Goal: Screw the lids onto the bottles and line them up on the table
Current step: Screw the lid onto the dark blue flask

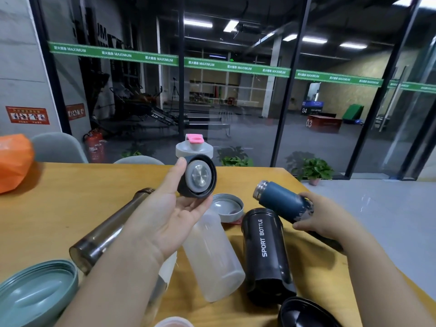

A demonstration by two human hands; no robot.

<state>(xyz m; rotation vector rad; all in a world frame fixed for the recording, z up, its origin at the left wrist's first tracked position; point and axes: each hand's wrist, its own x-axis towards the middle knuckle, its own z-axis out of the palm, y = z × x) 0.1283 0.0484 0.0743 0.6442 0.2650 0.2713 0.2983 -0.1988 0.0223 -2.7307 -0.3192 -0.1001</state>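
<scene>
Left hand pinches a black round lid with steel insert; right hand grips a tilted dark-blue steel flask. Square lid over its open mouth before twisting.

Wooden table: smoky bottle, frosted bottle, black bottle lying; grey lid.

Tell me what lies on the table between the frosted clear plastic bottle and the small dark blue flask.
Head view: the black SPORT BOTTLE lies between the frosted clear plastic bottle and small dark blue flask.
</scene>
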